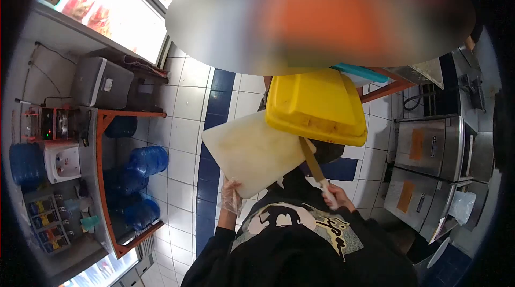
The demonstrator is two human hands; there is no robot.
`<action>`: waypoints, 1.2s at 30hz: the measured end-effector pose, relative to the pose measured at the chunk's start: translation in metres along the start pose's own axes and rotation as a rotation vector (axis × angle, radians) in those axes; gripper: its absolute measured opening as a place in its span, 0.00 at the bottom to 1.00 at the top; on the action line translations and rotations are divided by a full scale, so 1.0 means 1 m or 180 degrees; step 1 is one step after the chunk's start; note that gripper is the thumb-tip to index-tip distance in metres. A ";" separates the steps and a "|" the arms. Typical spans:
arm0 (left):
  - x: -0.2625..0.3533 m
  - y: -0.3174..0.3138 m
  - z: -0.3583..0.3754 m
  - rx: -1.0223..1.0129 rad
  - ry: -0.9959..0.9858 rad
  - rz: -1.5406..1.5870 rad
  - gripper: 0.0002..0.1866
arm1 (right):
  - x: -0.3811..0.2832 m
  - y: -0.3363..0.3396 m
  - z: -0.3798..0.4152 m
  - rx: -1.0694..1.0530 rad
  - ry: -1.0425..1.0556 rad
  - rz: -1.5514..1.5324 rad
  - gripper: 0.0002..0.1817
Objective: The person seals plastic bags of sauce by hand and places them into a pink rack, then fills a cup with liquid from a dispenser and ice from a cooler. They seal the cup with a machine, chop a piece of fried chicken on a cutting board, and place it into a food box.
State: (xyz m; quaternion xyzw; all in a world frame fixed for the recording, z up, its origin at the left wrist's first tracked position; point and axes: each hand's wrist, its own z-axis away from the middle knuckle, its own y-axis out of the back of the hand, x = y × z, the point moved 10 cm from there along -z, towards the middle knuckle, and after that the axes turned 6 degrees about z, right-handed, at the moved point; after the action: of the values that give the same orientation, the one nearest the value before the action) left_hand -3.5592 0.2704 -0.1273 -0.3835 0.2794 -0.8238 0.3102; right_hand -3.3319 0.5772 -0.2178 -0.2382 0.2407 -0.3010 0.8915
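Note:
My left hand [230, 197], in a clear plastic glove, grips the near left corner of a white cutting board [252, 153]. The board is held at a slant in front of my body, its surface stained yellowish in the middle. In my right hand [337, 197] is the white handle of a knife [316, 168], its long blade pointing away from me. The blade's tip lies by the board's right edge, close under a yellow plastic tub [316, 106]. That tub overlaps the board's far right corner in this view.
On the left, an orange-framed shelf [104, 180] holds blue water jugs [147, 161] and a grey box [102, 83]. Steel cabinets [424, 142] line the right side. A blurred patch hides the far end, where part of a person shows. White and blue tiles [185, 126] cover the floor.

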 end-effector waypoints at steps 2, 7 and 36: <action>0.009 -0.012 -0.013 -0.0056 0.0105 -0.0021 0.37 | -0.007 0.021 0.042 0.0247 -0.0144 -0.0112 0.18; 0.019 -0.032 -0.049 -0.0161 0.0176 -0.0364 0.37 | -0.067 0.031 0.061 0.1710 0.0715 0.2642 0.19; 0.227 0.102 -0.125 -0.2001 0.0321 -0.3054 0.33 | 0.368 -0.122 -0.074 0.4240 -0.0167 0.1844 0.23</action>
State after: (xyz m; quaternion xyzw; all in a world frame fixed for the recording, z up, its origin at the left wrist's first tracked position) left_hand -3.7457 0.0672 -0.1631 -0.5013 0.3200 -0.7670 -0.2409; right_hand -3.1671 0.2305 -0.3104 0.4213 0.0383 -0.1298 0.8968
